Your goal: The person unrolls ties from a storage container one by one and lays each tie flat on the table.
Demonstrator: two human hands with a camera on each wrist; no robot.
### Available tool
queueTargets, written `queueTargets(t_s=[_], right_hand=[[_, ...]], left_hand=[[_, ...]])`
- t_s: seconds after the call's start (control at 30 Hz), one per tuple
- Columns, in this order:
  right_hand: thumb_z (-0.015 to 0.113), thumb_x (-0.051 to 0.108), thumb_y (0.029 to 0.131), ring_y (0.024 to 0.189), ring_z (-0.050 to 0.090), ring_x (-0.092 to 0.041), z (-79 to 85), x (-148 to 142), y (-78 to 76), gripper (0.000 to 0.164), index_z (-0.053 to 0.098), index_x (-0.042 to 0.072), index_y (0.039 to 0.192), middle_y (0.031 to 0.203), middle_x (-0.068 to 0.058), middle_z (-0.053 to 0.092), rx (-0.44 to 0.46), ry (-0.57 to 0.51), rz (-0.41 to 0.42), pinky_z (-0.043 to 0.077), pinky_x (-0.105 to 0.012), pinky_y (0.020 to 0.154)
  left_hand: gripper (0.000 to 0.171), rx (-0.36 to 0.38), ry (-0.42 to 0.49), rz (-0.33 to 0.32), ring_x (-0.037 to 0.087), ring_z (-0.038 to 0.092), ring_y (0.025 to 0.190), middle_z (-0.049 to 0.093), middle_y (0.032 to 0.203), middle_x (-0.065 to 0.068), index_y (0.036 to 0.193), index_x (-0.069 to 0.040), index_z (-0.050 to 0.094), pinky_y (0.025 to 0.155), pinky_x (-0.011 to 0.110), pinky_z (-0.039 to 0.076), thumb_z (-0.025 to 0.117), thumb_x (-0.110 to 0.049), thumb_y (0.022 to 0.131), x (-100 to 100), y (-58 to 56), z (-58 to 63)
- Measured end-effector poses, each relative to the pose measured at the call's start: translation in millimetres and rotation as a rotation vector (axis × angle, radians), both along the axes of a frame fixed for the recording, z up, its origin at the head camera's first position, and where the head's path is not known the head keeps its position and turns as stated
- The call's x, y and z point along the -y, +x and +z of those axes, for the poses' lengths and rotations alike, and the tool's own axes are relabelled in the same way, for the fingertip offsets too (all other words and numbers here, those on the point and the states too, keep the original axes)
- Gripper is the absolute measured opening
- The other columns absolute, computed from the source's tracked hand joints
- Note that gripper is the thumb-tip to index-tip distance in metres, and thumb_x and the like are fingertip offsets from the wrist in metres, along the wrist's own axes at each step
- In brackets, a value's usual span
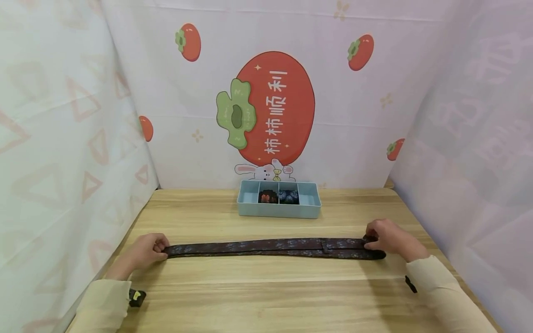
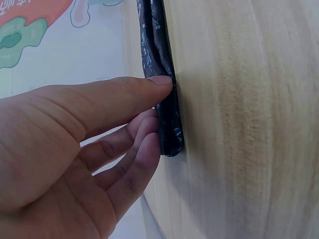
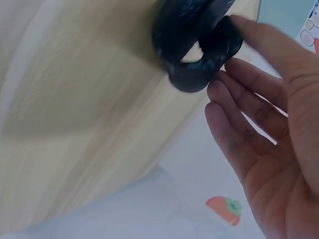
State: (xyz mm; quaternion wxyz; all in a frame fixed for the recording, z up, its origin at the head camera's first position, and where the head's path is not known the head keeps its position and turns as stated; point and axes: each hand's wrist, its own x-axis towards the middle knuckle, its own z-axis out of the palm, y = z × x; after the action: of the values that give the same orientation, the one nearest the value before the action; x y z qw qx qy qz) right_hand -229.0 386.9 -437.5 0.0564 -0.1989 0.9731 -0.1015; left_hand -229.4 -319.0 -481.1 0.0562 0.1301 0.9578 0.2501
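A dark necktie (image 1: 266,246) with a blue flower pattern lies folded lengthwise across the table, its keeper loop showing near the right end. At its narrow left end, my left hand (image 1: 145,250) pinches the fold. The left wrist view shows the thumb on the tie (image 2: 172,117) and the other fingers along its far side. My right hand (image 1: 393,239) holds the other end between thumb and fingers. There, in the right wrist view, the tie (image 3: 187,77) bends into an open loop.
A pale blue box (image 1: 279,211) with several compartments stands at the back of the wooden table (image 1: 250,300). Its two middle compartments hold a dark roll with red (image 1: 268,196) and a dark blue roll (image 1: 288,197). Printed cloth (image 1: 166,92) hangs behind and at both sides.
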Motion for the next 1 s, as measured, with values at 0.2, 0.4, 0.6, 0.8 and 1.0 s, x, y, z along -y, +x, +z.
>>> queueTargets(t_s=[0.2, 0.4, 0.6, 0.8, 1.0], right_hand=[[0.09, 0.024, 0.083, 0.076, 0.06, -0.01, -5.4, -9.3, 4.0, 0.028, 0.076, 0.004, 0.095, 0.088, -0.001, 0.07, -0.02, -0.016, -0.001, 0.053, -0.03, 0.066], [0.083, 0.009, 0.086, 0.073, 0.061, -0.011, -1.5, -20.4, 7.2, 0.015, 0.073, 0.001, 0.092, 0.082, -0.001, 0.07, -0.065, -0.052, -0.061, 0.053, -0.031, 0.064], [0.082, 0.003, 0.083, 0.069, 0.056, -0.019, 3.8, -37.2, 9.4, 0.015, 0.07, -0.003, 0.088, 0.078, -0.008, 0.067, -0.137, -0.02, -0.187, 0.049, -0.038, 0.063], [0.085, -0.002, 0.079, 0.078, 0.063, -0.033, 0.6, -50.1, 12.9, 0.026, 0.066, -0.012, 0.093, 0.088, -0.024, 0.068, -0.141, 0.001, -0.242, 0.056, -0.049, 0.069], [0.083, 0.011, 0.086, 0.072, 0.059, -0.023, -17.0, -52.4, 16.5, 0.02, 0.069, -0.003, 0.084, 0.079, -0.012, 0.069, -0.021, 0.007, -0.259, 0.052, -0.041, 0.066]], left_hand=[[0.019, 0.014, 0.005, 0.006, 0.014, 0.058, 0.08, 0.066, 0.089, 0.003, 0.097, -0.005, 0.069, 0.07, 0.028, 0.05, 0.084, -0.002, 0.085, 3.2, -1.4, -0.4], [0.02, 0.031, 0.0, 0.008, 0.013, 0.058, 0.08, 0.066, 0.09, 0.003, 0.097, -0.006, 0.069, 0.07, 0.028, 0.051, 0.084, -0.002, 0.085, 3.4, -1.2, -1.3], [0.019, 0.037, 0.009, 0.009, 0.014, 0.058, 0.081, 0.066, 0.09, 0.004, 0.097, -0.005, 0.068, 0.07, 0.028, 0.05, 0.083, -0.002, 0.086, 2.7, 0.0, 0.4], [0.018, 0.039, 0.019, 0.005, 0.015, 0.058, 0.081, 0.066, 0.09, 0.003, 0.098, -0.005, 0.069, 0.069, 0.027, 0.05, 0.083, -0.002, 0.086, 3.9, -0.7, -0.1], [0.019, 0.033, 0.026, -0.006, 0.013, 0.059, 0.081, 0.066, 0.09, 0.003, 0.098, -0.005, 0.069, 0.069, 0.027, 0.05, 0.083, -0.002, 0.086, 5.3, -1.8, -0.8]])
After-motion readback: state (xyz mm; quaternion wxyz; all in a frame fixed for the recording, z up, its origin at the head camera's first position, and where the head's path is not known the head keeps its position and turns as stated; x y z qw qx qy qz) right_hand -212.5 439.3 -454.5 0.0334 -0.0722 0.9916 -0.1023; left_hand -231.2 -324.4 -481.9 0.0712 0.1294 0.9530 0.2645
